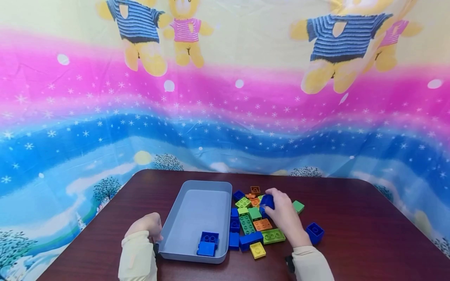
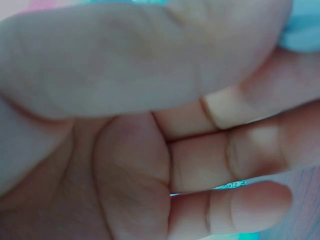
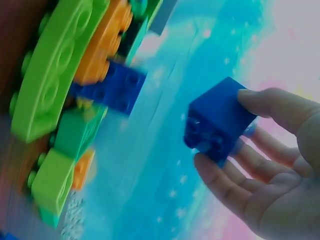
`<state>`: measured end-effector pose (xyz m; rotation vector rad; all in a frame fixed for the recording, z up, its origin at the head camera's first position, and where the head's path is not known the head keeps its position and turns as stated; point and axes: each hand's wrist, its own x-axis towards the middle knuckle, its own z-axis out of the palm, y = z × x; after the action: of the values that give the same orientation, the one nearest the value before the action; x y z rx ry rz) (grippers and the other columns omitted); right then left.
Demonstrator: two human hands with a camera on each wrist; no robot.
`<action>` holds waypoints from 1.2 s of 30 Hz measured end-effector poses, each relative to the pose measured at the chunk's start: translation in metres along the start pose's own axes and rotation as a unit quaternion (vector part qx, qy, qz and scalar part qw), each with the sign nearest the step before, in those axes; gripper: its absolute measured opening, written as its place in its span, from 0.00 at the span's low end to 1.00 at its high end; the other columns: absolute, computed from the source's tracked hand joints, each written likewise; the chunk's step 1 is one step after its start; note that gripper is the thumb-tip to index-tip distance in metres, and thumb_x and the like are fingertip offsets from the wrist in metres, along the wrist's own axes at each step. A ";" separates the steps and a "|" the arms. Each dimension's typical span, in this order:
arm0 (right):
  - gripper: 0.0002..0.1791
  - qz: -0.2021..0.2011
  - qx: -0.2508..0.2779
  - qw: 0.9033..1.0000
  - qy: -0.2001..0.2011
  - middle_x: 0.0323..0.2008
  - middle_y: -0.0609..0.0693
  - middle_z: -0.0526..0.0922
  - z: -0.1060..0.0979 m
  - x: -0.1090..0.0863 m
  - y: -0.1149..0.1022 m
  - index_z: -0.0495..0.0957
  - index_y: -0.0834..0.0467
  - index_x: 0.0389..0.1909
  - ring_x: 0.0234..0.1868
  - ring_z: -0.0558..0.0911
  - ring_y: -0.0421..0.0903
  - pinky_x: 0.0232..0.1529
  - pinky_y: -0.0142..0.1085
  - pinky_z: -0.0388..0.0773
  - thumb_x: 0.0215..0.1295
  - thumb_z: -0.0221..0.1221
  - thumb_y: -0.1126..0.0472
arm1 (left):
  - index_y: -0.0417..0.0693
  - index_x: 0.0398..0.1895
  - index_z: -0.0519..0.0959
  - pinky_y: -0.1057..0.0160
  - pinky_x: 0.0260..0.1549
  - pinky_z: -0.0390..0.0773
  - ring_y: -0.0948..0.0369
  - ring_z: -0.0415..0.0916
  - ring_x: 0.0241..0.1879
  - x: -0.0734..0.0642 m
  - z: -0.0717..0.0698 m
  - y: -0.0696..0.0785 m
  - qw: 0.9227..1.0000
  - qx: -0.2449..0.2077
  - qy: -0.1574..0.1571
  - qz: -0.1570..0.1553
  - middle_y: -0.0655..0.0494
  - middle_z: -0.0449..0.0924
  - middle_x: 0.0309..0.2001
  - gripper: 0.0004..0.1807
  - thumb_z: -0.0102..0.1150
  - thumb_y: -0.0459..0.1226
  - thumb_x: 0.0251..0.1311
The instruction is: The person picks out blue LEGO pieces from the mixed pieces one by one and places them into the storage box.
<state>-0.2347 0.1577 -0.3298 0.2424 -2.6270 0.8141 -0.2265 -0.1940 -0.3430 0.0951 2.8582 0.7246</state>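
My right hand (image 1: 281,210) pinches a dark blue brick (image 1: 268,202) just above a pile of blue, green and orange bricks (image 1: 253,224). In the right wrist view the blue brick (image 3: 217,125) sits between thumb and fingertips (image 3: 220,172), lifted off the pile (image 3: 65,100). My left hand (image 1: 145,226) rests on the table by the left wall of a grey tray (image 1: 186,218), which holds two blue bricks (image 1: 208,242) in its near corner. The left wrist view shows only the palm and loosely curled fingers (image 2: 235,155) with nothing in them.
The dark wooden table (image 1: 351,226) carries a lone blue brick (image 1: 315,233) to the right of the pile and a yellow brick (image 1: 258,250) in front of it. A colourful cloth with bears (image 1: 225,97) hangs behind the table.
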 end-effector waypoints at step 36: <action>0.10 -0.259 -0.025 0.966 0.002 0.39 0.51 0.77 0.068 -0.022 -0.068 0.69 0.56 0.25 0.40 0.72 0.44 0.35 0.32 0.74 0.47 0.61 0.69 | 0.47 0.05 0.62 0.67 0.13 0.64 0.64 0.60 0.09 -0.002 0.000 0.000 1.000 0.001 0.003 -0.002 0.56 0.62 0.08 0.22 0.61 0.22 0.43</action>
<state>-0.2163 0.0643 -0.3556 0.8653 -2.3991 0.5607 -0.2249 -0.1945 -0.3430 0.0877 2.8639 0.7213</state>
